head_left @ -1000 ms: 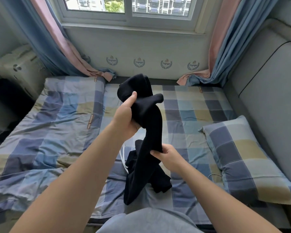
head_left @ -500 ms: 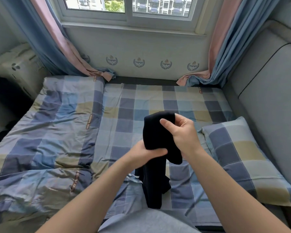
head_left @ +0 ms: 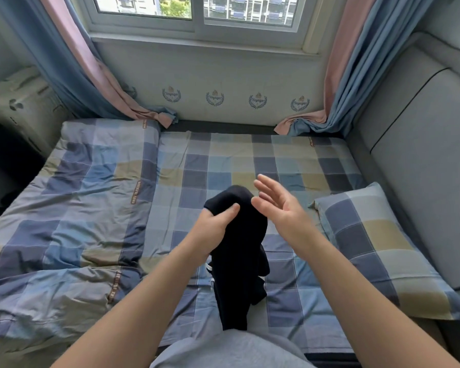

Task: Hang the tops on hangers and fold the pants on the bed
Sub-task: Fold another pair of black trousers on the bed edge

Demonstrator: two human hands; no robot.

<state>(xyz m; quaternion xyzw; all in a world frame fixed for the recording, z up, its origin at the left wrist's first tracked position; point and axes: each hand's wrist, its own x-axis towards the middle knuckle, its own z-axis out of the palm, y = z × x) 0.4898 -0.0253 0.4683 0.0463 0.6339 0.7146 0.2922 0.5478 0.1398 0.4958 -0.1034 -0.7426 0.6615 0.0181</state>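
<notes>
A black garment [head_left: 242, 251], bunched and doubled over, hangs above the near middle of the bed [head_left: 250, 160]. My left hand [head_left: 214, 229] grips its upper fold, thumb on top of the cloth. A white drawstring shows at its lower left side. My right hand [head_left: 279, 205] is just right of the garment, fingers spread and straight, palm turned toward the cloth, holding nothing. The garment's lower end dangles down to my lap. No hanger is in view.
A checked quilt [head_left: 72, 208] lies rumpled over the bed's left half. A checked pillow [head_left: 375, 248] rests at the right, against a grey padded headboard [head_left: 422, 155]. Curtains [head_left: 356, 75] hang at both sides of the window. A pale box [head_left: 21, 102] stands at far left.
Both hands lowered the garment from high over the bed and doubled it. My right hand then let go of the top fold and opened beside it; the left keeps its grip.
</notes>
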